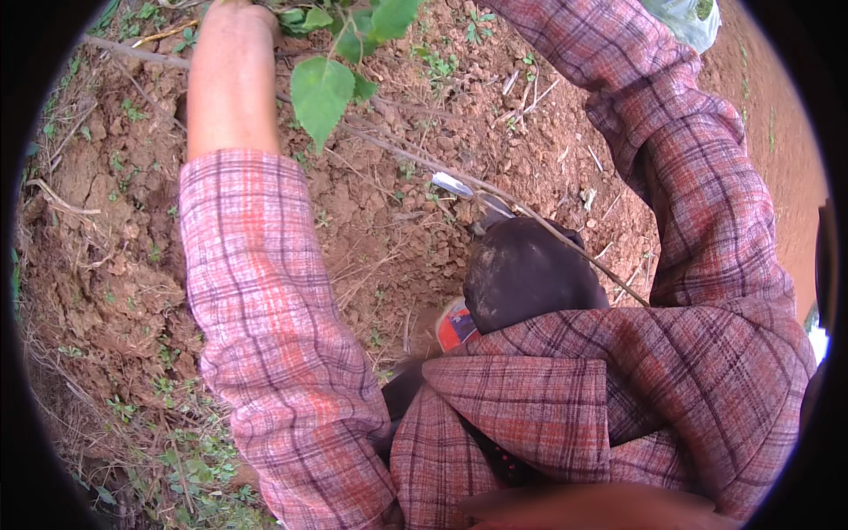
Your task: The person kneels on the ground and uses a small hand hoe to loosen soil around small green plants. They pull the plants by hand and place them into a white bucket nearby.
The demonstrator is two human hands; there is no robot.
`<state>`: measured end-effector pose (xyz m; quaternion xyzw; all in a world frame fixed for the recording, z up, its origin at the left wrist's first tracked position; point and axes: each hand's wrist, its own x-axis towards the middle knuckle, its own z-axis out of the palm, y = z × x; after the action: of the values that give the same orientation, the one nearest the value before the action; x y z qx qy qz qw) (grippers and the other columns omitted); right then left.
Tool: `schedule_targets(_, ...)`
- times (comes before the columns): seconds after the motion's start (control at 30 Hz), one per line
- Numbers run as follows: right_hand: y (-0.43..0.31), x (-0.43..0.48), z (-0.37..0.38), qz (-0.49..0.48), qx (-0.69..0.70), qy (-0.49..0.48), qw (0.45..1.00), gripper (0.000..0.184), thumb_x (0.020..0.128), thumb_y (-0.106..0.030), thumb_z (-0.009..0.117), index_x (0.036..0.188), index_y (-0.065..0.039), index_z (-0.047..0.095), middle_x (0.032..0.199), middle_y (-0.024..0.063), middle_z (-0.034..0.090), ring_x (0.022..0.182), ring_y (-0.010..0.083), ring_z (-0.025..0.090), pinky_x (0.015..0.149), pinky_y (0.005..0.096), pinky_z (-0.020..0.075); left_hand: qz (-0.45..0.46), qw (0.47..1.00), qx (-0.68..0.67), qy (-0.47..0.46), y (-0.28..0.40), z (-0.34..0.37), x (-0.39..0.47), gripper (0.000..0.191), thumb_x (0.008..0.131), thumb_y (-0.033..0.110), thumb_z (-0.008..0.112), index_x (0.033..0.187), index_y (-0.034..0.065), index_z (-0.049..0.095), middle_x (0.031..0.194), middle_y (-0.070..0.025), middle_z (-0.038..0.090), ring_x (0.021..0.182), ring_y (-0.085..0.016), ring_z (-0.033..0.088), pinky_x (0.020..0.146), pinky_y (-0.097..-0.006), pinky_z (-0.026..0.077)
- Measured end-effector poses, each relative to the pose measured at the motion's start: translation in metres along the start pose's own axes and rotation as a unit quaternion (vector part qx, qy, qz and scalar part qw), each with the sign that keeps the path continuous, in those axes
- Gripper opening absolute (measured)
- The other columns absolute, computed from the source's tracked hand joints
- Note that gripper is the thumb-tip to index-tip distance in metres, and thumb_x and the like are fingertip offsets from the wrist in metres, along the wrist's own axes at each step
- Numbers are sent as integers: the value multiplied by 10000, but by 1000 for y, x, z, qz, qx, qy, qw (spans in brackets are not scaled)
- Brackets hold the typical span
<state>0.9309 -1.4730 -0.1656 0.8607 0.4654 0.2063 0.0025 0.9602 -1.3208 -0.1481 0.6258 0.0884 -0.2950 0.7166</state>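
Note:
My left arm reaches up to the top edge, where only the wrist end of my left hand shows; its fingers are cut off or hidden. Beside it hang the broad, toothed green leaves of a leafy shoot. Whether the hand grips this shoot cannot be seen. My right hand is out of view past the top edge; its plaid sleeve crosses the right side. A long thin woody stem slants from near the leaves down across my dark-clothed knee.
A narrow tool with a white end lies beside the stem, near the knee. Below is part of an orange and blue shoe. Cloddy reddish soil holds dry stalks and small weeds. A translucent plastic bag with green contents sits top right.

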Motion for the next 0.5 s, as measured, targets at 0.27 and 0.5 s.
schedule_targets(0.27,-79,60,-42,549,106,-87,825,184,804,-209,624,812,-96,768,830,135,736,769,290,726,656,426,574,35,998,-7,-58,-13,-9,-24,306,977,97,456,1223,-65,538,1148,-204,642,1003,-291,675,802,-399,584)
schedule_targets(0.5,-94,61,-69,565,180,-69,802,240,838,-193,574,958,-60,733,938,157,727,875,333,713,726,463,568,45,992,13,-119,-9,-20,-34,301,961,186,563,1188,-10,592,1090,-157,673,938,-255,687,736,-385,593)
